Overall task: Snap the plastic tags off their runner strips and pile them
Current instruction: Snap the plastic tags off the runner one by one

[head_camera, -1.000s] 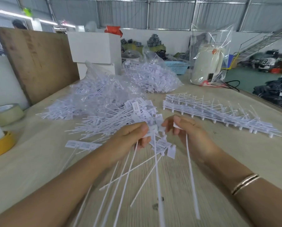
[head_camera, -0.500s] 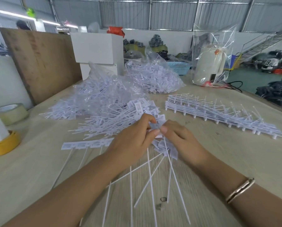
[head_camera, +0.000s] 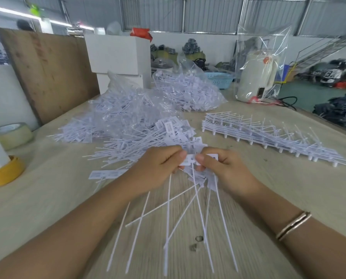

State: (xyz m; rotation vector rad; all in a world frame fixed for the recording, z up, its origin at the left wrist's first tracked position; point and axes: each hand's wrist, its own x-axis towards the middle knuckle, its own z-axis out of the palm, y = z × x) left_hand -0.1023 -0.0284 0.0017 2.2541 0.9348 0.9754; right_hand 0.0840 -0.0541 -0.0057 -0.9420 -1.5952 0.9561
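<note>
Matt white plastic tags, pale wood-grain table, prob. metal bangle, glossy clear bags.

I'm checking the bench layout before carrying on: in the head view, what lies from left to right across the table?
yellow tape roll → clear tape roll → bagged tags → left hand → right hand → stacked runner strips

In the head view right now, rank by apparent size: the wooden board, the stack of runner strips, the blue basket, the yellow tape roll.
1. wooden board
2. stack of runner strips
3. yellow tape roll
4. blue basket

Roll over basket is unsure: the roll is nearer and cut by the frame edge.
</note>
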